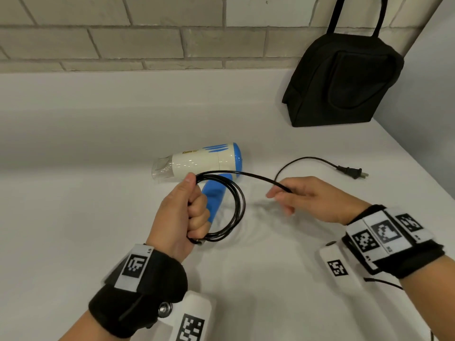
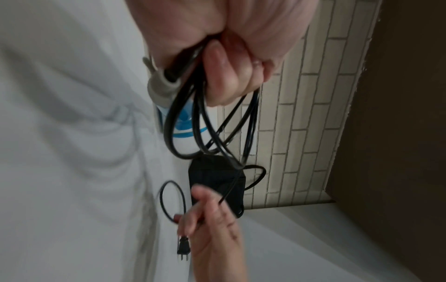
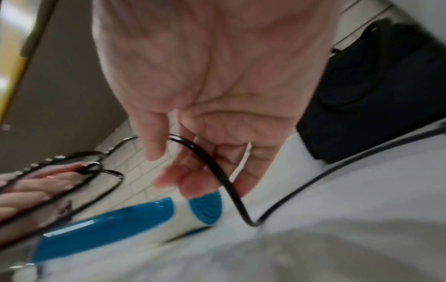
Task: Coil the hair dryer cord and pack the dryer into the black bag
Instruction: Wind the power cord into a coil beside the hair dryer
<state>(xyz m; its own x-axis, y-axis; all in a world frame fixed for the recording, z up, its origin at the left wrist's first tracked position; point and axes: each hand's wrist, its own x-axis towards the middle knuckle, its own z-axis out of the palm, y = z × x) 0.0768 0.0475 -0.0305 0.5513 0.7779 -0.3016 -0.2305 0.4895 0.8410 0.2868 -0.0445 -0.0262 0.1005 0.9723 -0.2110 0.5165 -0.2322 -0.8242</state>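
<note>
A cream and blue hair dryer (image 1: pixel 204 161) lies on its side on the white table (image 1: pixel 98 205), nozzle pointing left. My left hand (image 1: pixel 187 207) grips several loops of its black cord (image 1: pixel 238 205) in a fist just in front of the blue handle (image 1: pixel 216 193); the loops (image 2: pixel 190 122) hang from the fingers in the left wrist view. My right hand (image 1: pixel 295 195) pinches the free stretch of cord (image 3: pixel 212 162) to the right. The rest trails to the plug (image 1: pixel 352 171), which lies on the table. The black bag (image 1: pixel 344 80) stands upright at the back right.
A pale brick wall (image 1: pixel 123 40) runs along the back of the table. The bag's straps (image 1: pixel 357 13) rise against that wall. The white tablecloth is rumpled near my hands.
</note>
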